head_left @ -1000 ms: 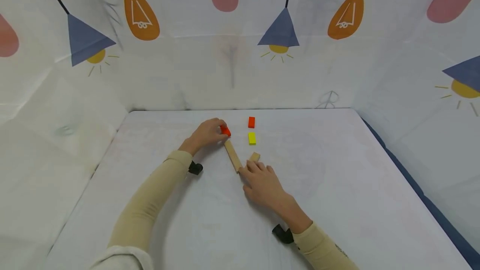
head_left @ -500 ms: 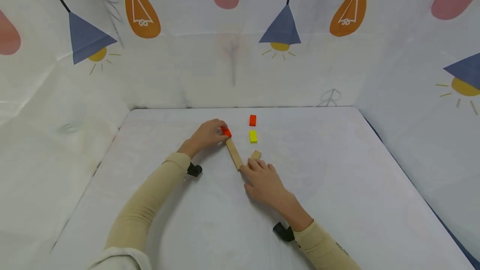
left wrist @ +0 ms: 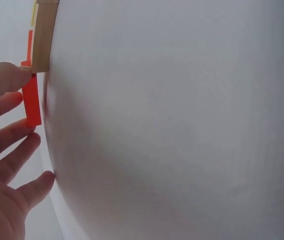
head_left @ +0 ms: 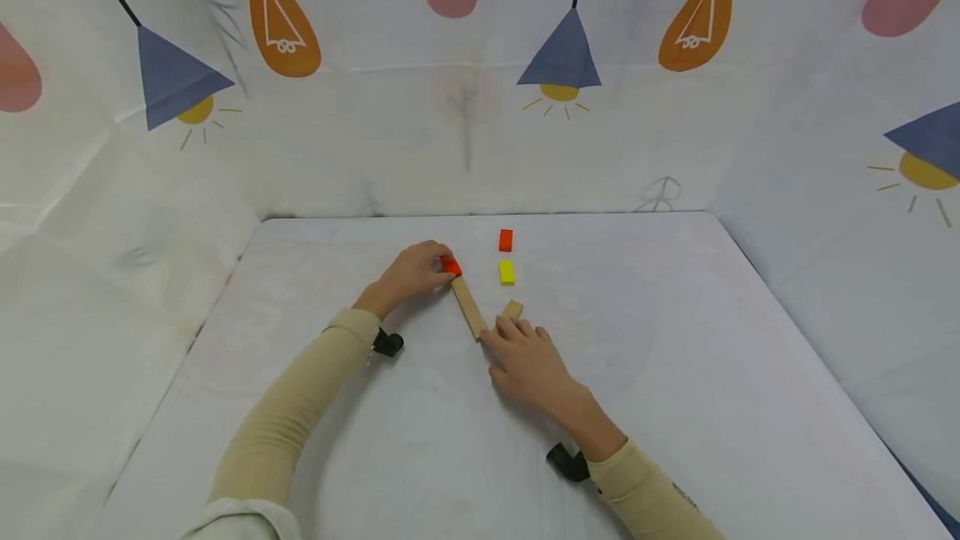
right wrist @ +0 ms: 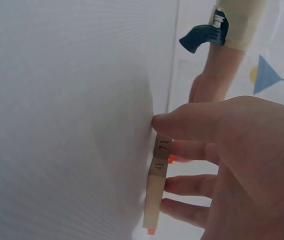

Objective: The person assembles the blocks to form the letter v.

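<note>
My left hand point(head_left: 408, 275) pinches a small red block point(head_left: 452, 266) between thumb and fingers. In the left wrist view this red block point(left wrist: 31, 102) meets the end of a plain wooden block point(left wrist: 43, 37). That longer wooden block point(head_left: 468, 309) slants toward me on the white table. A second wooden block point(head_left: 513, 308) angles away from its near end, so the pair forms a V. Fingertips of my right hand point(head_left: 531, 369) rest on the second block, partly covering it. Numbers 71 and 48 mark the two block ends point(right wrist: 159, 165) in the right wrist view.
Beyond the V, a yellow block point(head_left: 507, 273) and another red block point(head_left: 506, 240) lie in a line on the white tabletop point(head_left: 637, 340). White sheets printed with lamps and bulbs hang behind and at the sides. A dark camera mount point(head_left: 567, 463) sits on each wrist.
Both hands and the blocks stay almost still. The head view has shifted very slightly.
</note>
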`<state>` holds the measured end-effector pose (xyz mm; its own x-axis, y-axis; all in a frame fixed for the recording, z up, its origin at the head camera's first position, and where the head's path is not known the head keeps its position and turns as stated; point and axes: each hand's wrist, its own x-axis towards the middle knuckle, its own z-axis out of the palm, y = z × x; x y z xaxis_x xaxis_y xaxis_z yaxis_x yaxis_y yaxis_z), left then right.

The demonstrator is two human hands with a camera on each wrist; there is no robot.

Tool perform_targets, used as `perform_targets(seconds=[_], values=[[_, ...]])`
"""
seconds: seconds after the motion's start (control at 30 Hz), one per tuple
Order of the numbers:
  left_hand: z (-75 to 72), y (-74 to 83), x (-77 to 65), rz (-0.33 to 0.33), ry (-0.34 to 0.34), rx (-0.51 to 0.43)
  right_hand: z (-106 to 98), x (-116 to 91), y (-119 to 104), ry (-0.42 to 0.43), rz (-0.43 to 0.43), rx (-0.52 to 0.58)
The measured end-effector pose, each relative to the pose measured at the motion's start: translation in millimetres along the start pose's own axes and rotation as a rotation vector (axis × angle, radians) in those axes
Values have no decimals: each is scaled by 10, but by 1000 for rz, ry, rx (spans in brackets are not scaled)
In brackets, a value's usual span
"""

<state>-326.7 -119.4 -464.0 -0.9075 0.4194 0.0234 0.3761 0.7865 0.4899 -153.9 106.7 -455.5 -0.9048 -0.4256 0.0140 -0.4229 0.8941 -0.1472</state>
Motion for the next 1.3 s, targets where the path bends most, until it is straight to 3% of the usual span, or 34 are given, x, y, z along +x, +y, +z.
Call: perform_targets(seconds=[1.3], values=[[39,-33,-27,42,35,4,18,-9,-5,4,0,1]])
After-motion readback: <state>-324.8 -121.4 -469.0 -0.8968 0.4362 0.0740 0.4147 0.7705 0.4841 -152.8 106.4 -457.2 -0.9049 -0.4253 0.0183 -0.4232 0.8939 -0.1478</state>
